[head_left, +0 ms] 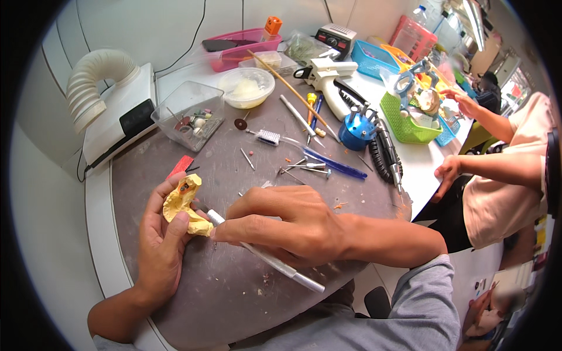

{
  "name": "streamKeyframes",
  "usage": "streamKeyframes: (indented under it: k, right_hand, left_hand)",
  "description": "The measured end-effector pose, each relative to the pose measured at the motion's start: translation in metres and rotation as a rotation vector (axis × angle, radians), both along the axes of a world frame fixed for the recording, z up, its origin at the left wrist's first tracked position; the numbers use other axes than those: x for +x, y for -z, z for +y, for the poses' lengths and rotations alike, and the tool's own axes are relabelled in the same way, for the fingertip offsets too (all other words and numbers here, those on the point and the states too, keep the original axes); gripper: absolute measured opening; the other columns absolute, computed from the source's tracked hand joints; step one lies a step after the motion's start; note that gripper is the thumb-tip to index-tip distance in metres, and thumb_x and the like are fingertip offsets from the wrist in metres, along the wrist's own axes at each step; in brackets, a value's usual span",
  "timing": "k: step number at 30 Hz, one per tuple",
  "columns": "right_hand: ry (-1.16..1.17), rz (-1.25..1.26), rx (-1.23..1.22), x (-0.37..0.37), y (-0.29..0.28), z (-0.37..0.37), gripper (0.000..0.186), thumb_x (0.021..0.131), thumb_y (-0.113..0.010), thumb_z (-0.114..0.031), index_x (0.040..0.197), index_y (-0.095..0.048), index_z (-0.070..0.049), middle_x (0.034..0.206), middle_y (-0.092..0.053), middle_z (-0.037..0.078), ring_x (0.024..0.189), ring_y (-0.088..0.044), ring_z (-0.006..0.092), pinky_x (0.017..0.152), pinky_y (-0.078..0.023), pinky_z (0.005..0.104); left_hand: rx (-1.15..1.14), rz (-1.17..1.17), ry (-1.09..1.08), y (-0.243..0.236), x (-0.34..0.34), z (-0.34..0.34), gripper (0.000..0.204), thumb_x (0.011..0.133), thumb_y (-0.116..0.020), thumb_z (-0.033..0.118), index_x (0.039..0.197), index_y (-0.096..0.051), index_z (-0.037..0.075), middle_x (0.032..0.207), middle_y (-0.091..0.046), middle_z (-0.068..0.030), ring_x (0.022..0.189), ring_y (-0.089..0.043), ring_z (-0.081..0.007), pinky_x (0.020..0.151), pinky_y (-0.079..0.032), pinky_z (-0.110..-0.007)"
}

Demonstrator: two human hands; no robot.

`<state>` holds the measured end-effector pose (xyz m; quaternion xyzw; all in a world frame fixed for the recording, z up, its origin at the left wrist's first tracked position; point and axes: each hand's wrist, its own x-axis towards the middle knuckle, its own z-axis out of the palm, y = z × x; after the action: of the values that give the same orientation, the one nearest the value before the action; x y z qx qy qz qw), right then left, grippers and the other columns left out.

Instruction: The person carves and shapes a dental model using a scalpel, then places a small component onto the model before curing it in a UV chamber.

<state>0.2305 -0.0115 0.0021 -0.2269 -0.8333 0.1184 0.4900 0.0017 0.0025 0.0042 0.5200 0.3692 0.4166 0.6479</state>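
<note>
My left hand (157, 243) grips a yellow plaster dental model (174, 205), curved like an arch, with the thumb on its near side and the fingers behind. A small dark spot shows near the model's upper end. In my right hand (293, 219) is a silver craft knife (293, 274) with a knurled metal handle, its rear end pointing toward me to the right. The knife's front end lies beside the model's inner curve; whether the blade touches it I cannot tell. One right fingertip is at the model's lower right end.
Loose burs (307, 167), a blue-handled brush (336, 162) and a second knife (301, 120) lie beyond my hands. Behind stand a clear bin (196, 131), a white bowl (249, 88) and a blue bur holder (355, 133). A co-worker's hand (449, 172) is at the right, near a green basket (407, 126).
</note>
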Motion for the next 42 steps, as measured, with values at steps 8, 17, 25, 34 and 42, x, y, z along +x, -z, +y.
streamKeyframes:
  k: [8, 17, 25, 34, 42]
  right_hand:
    - [0.076, 0.147, -0.069, 0.009, -0.011, 0.013, 0.019, 0.087, -0.073, -0.003, 0.105, -0.066, -0.005, 0.090, -0.063, 0.009, 0.073, -0.066, 0.0257, 0.062, -0.053, 0.0358]
    - [0.258, 0.902, -0.156, 0.099, -0.062, 0.015, 0.030, 0.106, -0.051, -0.034, 0.109, -0.059, -0.005, 0.098, -0.067, 0.009, 0.094, -0.070, 0.0183, 0.073, -0.060, 0.0312]
    - [0.087, 1.529, -0.486, 0.293, -0.002, -0.032, 0.030, 0.108, -0.047, -0.026, 0.119, -0.055, 0.000, 0.084, -0.051, 0.002, 0.077, -0.056, 0.0142, 0.069, -0.056, 0.0264]
    - [0.001, 1.673, -0.542, 0.309, 0.004, -0.058, 0.027, 0.108, -0.044, -0.021, 0.116, -0.056, 0.001, 0.079, -0.049, 0.002, 0.070, -0.053, 0.0143, 0.067, -0.055, 0.0269]
    - [0.043, 0.812, -0.696, 0.076, -0.036, -0.037, 0.037, 0.108, -0.047, -0.037, 0.108, -0.061, -0.002, 0.090, -0.062, 0.006, 0.086, -0.066, 0.0184, 0.081, -0.056, 0.0321]
  left_hand:
    - [-0.010, -0.008, -0.034, 0.002, 0.000, 0.000, 0.050, 0.102, -0.059, 0.018, 0.146, -0.040, 0.007, 0.121, -0.054, -0.0095, 0.101, -0.065, -0.0155, 0.091, -0.055, -0.030]
    - [0.010, 0.036, -0.008, 0.000, -0.001, 0.000, 0.052, 0.099, -0.058, 0.015, 0.147, -0.040, 0.008, 0.120, -0.053, -0.0107, 0.098, -0.065, -0.0146, 0.093, -0.055, -0.030]
    - [0.008, 0.040, 0.012, 0.001, 0.002, -0.001, 0.050, 0.100, -0.058, 0.016, 0.147, -0.041, 0.008, 0.118, -0.052, -0.0097, 0.096, -0.064, -0.0140, 0.090, -0.055, -0.030]
    - [0.062, 0.050, 0.033, 0.003, 0.000, 0.000, 0.051, 0.101, -0.059, 0.018, 0.147, -0.041, 0.008, 0.120, -0.052, -0.0106, 0.097, -0.064, -0.0140, 0.092, -0.054, -0.030]
    - [0.083, 0.062, 0.021, 0.002, -0.003, -0.001, 0.052, 0.100, -0.059, 0.017, 0.148, -0.040, 0.007, 0.122, -0.053, -0.0104, 0.099, -0.064, -0.0142, 0.093, -0.054, -0.030]
